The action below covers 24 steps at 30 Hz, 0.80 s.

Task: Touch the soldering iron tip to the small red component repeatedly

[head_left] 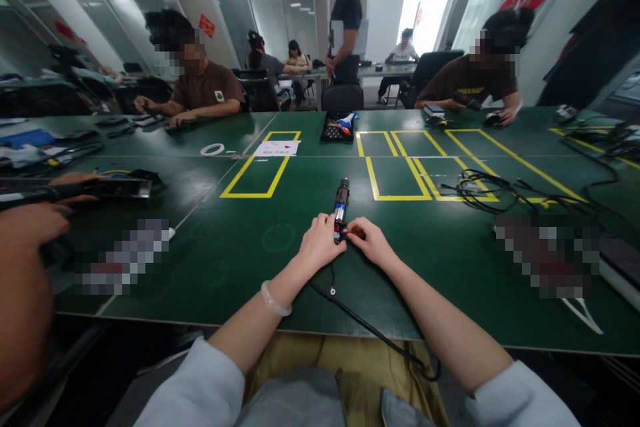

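Note:
On the green table, a slim, partly bare power tool (341,199) points away from me, with a dark front end and a silver and blue middle. My left hand (320,240) is closed around its rear end from the left. In my right hand (373,241) is a small red-handled tool (359,233), pinched with its inner end against the power tool's rear. The fingers hide most of it, so its exact kind is unclear. A thin lead with a ring terminal (333,291) hangs below. A thick black cable (373,328) runs over the table edge into my lap.
Ahead lies a black tray (337,127) with blue, white and red items. Yellow tape outlines, a paper sheet (277,148) and a white tape roll (212,149) are on the table. Tangled cables (475,187) lie right. A co-worker's arm (25,247) reaches in left; others sit opposite.

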Each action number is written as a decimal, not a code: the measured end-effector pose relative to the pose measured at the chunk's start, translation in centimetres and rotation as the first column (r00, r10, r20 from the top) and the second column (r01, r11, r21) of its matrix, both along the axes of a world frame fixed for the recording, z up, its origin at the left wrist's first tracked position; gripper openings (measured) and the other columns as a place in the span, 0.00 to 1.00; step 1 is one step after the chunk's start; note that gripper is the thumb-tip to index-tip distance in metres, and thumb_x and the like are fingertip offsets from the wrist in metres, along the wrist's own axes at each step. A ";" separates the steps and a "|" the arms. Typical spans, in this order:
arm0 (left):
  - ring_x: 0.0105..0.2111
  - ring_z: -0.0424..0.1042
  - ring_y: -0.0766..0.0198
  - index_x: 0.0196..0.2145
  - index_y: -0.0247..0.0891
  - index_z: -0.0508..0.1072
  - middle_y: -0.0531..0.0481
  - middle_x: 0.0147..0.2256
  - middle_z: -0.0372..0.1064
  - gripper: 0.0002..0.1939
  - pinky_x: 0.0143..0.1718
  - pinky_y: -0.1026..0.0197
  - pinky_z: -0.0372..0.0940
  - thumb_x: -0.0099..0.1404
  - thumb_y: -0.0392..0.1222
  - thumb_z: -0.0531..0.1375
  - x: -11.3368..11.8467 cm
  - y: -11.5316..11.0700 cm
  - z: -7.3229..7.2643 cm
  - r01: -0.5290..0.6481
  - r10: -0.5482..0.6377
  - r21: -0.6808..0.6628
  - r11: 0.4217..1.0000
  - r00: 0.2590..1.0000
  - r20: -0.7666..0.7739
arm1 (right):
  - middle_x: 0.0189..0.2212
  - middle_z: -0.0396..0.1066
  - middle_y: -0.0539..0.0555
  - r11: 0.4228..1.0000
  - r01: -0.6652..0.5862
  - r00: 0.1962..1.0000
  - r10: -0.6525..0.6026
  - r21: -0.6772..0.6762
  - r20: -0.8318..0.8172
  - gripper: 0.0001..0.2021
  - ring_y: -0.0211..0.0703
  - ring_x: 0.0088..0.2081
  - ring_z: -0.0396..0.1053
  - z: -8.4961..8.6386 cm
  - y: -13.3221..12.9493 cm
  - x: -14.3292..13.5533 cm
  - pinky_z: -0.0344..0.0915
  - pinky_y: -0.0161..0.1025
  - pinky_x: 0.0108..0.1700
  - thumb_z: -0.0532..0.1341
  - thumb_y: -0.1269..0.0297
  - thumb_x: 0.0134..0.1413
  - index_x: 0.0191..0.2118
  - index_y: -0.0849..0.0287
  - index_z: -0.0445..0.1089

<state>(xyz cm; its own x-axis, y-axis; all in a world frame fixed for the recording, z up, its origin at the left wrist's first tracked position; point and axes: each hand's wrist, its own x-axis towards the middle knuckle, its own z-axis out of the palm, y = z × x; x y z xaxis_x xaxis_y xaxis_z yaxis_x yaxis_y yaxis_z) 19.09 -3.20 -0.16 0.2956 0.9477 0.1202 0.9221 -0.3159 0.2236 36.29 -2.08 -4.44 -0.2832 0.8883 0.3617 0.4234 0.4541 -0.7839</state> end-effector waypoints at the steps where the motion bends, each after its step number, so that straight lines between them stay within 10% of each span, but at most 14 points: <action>1: 0.48 0.62 0.52 0.55 0.39 0.58 0.39 0.49 0.59 0.29 0.40 0.57 0.62 0.57 0.50 0.57 0.0 0.0 0.0 -0.002 0.002 0.000 1.000 1.000 0.001 | 0.29 0.63 0.49 1.000 -0.002 1.000 0.002 -0.003 0.010 0.02 0.37 0.29 0.61 0.1 0.0 0.0 0.59 0.35 0.34 0.58 0.69 0.53 0.34 0.57 0.67; 24: 0.46 0.62 0.51 0.62 0.38 0.52 0.39 0.47 0.60 0.36 0.44 0.54 0.59 0.62 0.58 0.53 -1.1 0.3 0.1 -0.022 0.034 0.101 0.995 0.993 -0.114 | 0.31 0.69 0.50 0.995 -0.027 0.996 0.018 -0.099 -0.089 0.11 0.38 0.31 0.65 1.0 -0.6 0.6 0.62 0.35 0.36 0.56 0.62 0.56 0.43 0.58 0.70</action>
<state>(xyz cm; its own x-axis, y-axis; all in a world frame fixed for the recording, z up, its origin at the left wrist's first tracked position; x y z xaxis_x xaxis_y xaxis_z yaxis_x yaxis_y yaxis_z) 18.04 -2.87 -0.07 0.2867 0.9408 0.1811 0.9486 -0.3052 0.0837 36.84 -2.72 -3.41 -0.2744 0.9150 0.2959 0.3415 0.3804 -0.8595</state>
